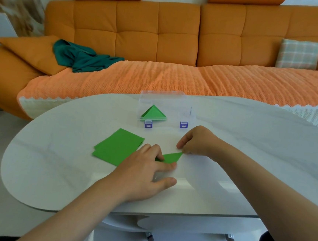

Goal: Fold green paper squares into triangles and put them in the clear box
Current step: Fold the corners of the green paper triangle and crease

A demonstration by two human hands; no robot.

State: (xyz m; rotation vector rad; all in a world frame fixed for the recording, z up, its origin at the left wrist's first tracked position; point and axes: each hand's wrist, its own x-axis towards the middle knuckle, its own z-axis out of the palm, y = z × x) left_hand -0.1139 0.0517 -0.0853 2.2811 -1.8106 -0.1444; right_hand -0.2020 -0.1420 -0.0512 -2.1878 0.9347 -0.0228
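Head view, items as seen.

1. White table (54, 168): glossy, rounded top, castors below.
2. Left hand (146, 169): lies flat with fingers straight and spread, pressing on the near-left part of the green sheet (171, 157). It hides most of the sheet and overlaps the near right corner of item 5.
3. Right hand (196, 141): fingers curled, thumb and fingertips pinching the sheet's far right corner.
4. Green sheet: flat on the table between the two hands. The part showing is a pointed wedge.
5. Stack of green squares (117, 145): just left of the left hand, edges slightly fanned, lying flat.
6. Clear box (174, 106): beyond the hands at the table's middle, well apart from the sheet. Two purple latches (184, 124) hang at its front wall. Each bears a small white panel, too small to read.
7. Green triangle (154, 113): inside the box at its left end, point toward the sofa, seen through the front wall. Whether it is one piece or several I cannot tell.
8. Orange sofa (177, 35): behind the table, seat covered by an orange ribbed throw (158, 78).
9. Teal cloth (83, 58): crumpled on the seat's left, against an orange pillow (31, 49).
10. Checked cushion (297, 54): upright at the sofa's right.
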